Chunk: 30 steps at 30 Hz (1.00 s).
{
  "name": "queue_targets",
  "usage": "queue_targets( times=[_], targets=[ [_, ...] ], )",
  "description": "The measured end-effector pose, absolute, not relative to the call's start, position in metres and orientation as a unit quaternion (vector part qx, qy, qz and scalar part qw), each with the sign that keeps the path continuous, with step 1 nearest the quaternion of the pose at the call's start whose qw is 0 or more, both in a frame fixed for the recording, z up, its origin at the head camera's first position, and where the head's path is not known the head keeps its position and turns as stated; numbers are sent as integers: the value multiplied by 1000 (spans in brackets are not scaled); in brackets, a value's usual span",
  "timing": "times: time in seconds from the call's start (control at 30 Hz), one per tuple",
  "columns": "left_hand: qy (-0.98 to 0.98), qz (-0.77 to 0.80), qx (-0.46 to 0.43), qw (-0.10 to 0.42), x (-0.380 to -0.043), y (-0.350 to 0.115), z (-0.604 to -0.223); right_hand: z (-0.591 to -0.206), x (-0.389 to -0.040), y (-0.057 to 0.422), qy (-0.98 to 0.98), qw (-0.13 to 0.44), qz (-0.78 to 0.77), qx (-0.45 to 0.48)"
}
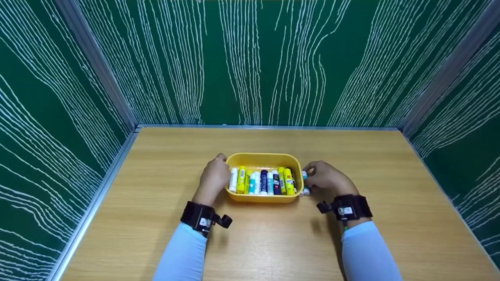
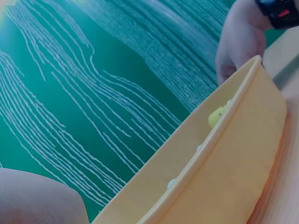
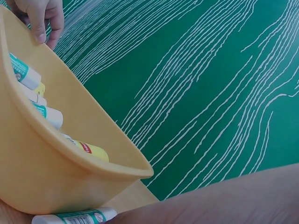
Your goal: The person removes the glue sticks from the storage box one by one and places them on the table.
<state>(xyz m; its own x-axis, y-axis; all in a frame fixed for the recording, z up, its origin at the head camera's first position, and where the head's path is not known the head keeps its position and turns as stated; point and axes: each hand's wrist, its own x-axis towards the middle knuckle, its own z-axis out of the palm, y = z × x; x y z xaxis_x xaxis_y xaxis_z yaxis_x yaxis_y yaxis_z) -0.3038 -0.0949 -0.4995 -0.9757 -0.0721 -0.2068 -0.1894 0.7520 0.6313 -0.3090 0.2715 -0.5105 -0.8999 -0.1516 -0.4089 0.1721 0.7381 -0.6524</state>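
Note:
A yellow plastic bin (image 1: 263, 198) stands on the table, holding a row of several glue sticks (image 1: 263, 182) in white, yellow, teal and dark blue. My left hand (image 1: 215, 173) grips the bin's left end, with the thumb over the rim in the right wrist view. Just outside the right end, a white and teal glue stick (image 3: 77, 217) lies on the table against the bin's wall. The fingers of my right hand (image 1: 326, 175) curl over this stick and hold it, hiding its middle in the head view.
The wooden table (image 1: 265, 242) is bounded at the back and sides by green panels (image 1: 213, 62) with white wavy lines. Grey metal posts (image 1: 97, 66) stand at the back corners. Each wrist wears a black strap (image 1: 351, 207).

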Motion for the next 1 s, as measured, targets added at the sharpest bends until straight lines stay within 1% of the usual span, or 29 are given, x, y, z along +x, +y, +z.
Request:
queue_targets(
  times=[0.3,0.57,0.87,1.0],
  targets=[
    [931,348,-73,85,-303,-95,-498,-509,-306,269,898,223,-378,5],
    [930,350,-72,81,-303,-94,-498,-506,-300,270,859,235,-449,75],
    [927,357,-73,86,-303,-94,-498,-504,-301,273,887,219,-404,44],
    [928,356,-68,80,-303,-95,-498,-500,-301,273,893,215,-392,47]
  ],
)
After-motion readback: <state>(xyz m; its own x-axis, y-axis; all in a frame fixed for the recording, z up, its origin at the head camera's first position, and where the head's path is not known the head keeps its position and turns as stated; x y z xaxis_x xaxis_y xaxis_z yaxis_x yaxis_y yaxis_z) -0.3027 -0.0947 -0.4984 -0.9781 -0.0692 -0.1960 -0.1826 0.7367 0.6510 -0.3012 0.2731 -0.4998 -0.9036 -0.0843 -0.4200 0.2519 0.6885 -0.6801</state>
